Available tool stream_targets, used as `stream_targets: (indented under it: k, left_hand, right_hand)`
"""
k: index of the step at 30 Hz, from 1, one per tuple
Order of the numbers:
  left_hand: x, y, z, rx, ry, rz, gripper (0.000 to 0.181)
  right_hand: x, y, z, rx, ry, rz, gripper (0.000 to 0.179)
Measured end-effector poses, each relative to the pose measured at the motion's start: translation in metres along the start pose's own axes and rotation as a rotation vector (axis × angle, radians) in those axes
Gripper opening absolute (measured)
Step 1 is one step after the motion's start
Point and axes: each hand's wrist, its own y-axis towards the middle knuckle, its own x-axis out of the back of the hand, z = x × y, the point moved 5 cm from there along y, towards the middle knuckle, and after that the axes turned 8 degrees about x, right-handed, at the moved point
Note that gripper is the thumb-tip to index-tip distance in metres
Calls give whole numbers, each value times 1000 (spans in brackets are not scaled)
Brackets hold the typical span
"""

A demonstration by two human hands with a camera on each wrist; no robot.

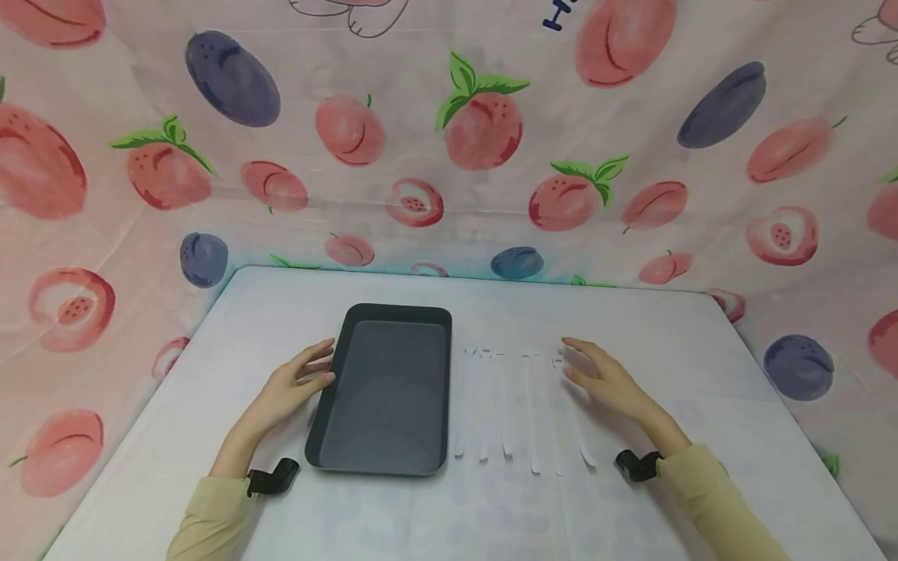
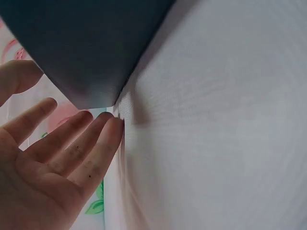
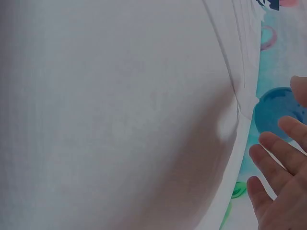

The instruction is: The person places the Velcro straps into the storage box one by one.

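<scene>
My left hand (image 1: 289, 389) is positioned at the left long side of the dark grey, rectangular, rimmed tray (image 1: 393, 389); its fingers are spread and relaxed, gripping nothing, and the thumb is at the tray wall, where I cannot confirm contact. The tray lies flat, left of centre on the white cloth-covered table (image 1: 519, 518), its long sides running near to far. Immediately right of the tray, six narrow white strips (image 1: 533, 421) lie in a row, roughly parallel to it, with some near ends curling upward. My right hand (image 1: 617, 388) is beside the far end of the rightmost strip, its fingers apart and its grasp vacant. Beyond the table's far edge hangs a pale pink, fruit-printed fabric backdrop (image 1: 421, 101).
</scene>
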Motion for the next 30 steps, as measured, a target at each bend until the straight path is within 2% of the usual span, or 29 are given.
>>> stream_targets:
  k: [12, 19, 30]
  left_hand:
    - [0, 3, 6, -30, -142, 76, 65]
    - [-2, 3, 7, -12, -125, 85, 64]
    - [-4, 4, 11, -5, -162, 102, 64]
  right_hand:
    - [1, 6, -2, -8, 32, 48, 54]
    - [2, 8, -6, -14, 20, 54, 52]
    - [3, 12, -6, 3, -5, 44, 49]
